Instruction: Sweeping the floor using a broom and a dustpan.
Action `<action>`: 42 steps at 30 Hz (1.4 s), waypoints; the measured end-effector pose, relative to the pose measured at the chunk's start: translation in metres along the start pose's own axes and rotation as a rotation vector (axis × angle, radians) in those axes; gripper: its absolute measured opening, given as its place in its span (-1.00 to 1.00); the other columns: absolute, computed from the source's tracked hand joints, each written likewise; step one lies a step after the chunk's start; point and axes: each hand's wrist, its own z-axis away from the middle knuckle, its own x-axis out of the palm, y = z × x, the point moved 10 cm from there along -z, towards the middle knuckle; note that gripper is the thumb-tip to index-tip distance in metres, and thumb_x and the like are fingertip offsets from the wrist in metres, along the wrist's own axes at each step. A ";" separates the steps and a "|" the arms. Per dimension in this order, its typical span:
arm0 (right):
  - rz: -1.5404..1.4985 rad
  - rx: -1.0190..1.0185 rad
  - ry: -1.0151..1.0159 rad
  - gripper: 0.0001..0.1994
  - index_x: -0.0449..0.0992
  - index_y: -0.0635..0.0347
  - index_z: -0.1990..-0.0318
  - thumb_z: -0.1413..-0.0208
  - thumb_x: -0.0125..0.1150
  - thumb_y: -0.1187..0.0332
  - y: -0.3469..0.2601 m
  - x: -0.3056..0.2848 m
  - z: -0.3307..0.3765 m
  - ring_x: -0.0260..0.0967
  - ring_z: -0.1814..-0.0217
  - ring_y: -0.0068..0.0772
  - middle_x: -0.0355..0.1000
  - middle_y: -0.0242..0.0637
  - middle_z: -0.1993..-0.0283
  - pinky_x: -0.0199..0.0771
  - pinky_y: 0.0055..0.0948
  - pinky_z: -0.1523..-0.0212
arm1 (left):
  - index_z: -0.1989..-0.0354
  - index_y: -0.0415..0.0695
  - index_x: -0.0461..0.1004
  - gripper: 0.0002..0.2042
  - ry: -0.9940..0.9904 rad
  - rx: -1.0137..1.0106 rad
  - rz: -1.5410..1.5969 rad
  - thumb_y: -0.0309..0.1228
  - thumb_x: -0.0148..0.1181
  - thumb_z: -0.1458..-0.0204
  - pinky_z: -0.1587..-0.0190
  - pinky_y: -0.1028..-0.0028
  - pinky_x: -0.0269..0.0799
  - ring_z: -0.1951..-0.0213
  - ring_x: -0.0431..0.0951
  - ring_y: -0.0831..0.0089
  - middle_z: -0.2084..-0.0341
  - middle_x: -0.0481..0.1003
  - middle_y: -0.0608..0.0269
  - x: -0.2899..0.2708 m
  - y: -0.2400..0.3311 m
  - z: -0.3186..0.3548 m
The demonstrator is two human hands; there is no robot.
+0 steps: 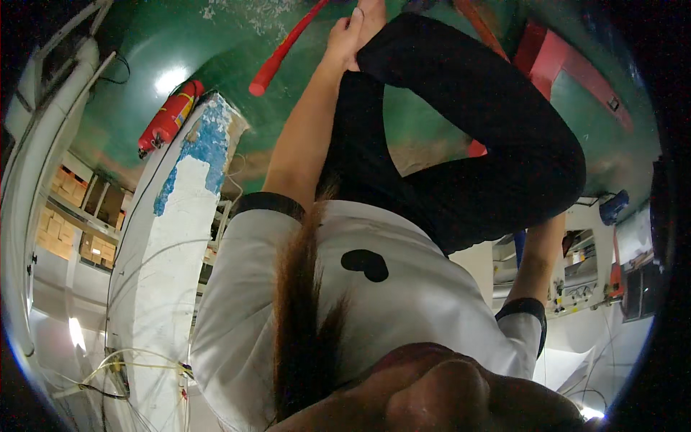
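Note:
The view looks back at my own body and shows it upside down: white shirt (pixel 403 302) with black cuffs, black trousers (pixel 475 129), a strand of brown hair (pixel 302 317). My left arm stretches toward the green floor. My left hand (pixel 344 37) lies against my bare foot (pixel 371 16) at the ankle, seen from its back, so its grip is unclear. A red rod (pixel 286 47) lies on the floor just left of that hand. My right forearm (pixel 540 259) runs behind the bent leg, which hides the hand.
A red fire extinguisher (pixel 169 115) stands at the foot of a white column (pixel 173 259) with peeling blue paint. Shelves of cardboard boxes (pixel 72 223) are at left, loose cables (pixel 122 367) by the column, a red frame (pixel 558 57) on the green floor (pixel 216 43), and benches with equipment (pixel 590 270) at right.

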 end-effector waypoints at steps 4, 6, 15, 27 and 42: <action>-0.006 -0.004 -0.022 -0.51 0.09 0.20 -0.17 -0.03 -0.04 0.52 0.000 0.007 -0.008 0.29 0.21 -0.60 0.32 -0.38 0.09 0.30 -0.66 0.23 | 0.05 -0.27 0.29 -0.41 0.059 -0.059 -0.095 0.07 -0.09 0.01 0.27 0.43 0.36 0.28 0.42 0.40 0.26 0.39 0.12 -0.011 -0.007 -0.007; -0.014 0.001 -0.019 -0.51 0.09 0.20 -0.17 -0.03 -0.04 0.53 0.000 0.007 -0.013 0.29 0.22 -0.60 0.32 -0.38 0.09 0.30 -0.66 0.23 | 0.07 -0.26 0.31 -0.47 0.050 -0.010 -0.160 0.01 -0.09 -0.02 0.30 0.45 0.35 0.30 0.42 0.43 0.29 0.40 0.15 -0.003 -0.021 -0.020; -0.023 0.071 -0.217 -0.51 0.09 0.20 -0.17 -0.02 -0.04 0.53 -0.028 0.050 -0.108 0.29 0.22 -0.61 0.32 -0.39 0.10 0.30 -0.66 0.23 | 0.14 -0.27 0.37 -0.62 -0.153 0.108 -0.334 -0.25 0.13 0.07 0.18 0.51 0.35 0.26 0.48 0.40 0.34 0.48 0.08 -0.006 -0.003 0.039; 0.432 0.006 0.096 -0.45 0.09 0.27 -0.14 0.09 0.00 0.51 -0.068 0.057 -0.041 0.29 0.13 -0.49 0.33 -0.24 0.11 0.36 -0.54 0.20 | -0.14 -0.26 0.01 -0.27 0.144 0.315 -0.002 -0.49 0.31 0.23 0.39 0.60 0.34 0.41 0.41 0.56 0.26 0.38 0.17 -0.138 0.013 0.116; 1.108 -0.590 0.519 -0.55 0.32 0.28 0.05 0.12 0.10 0.23 -0.326 -0.189 -0.254 0.35 0.36 -0.30 0.40 -0.12 0.31 0.34 -0.34 0.38 | -0.03 -0.22 0.18 -0.56 0.391 0.074 0.338 -0.23 0.03 -0.04 0.29 0.49 0.41 0.37 0.45 0.44 0.32 0.39 0.18 -0.117 0.073 0.122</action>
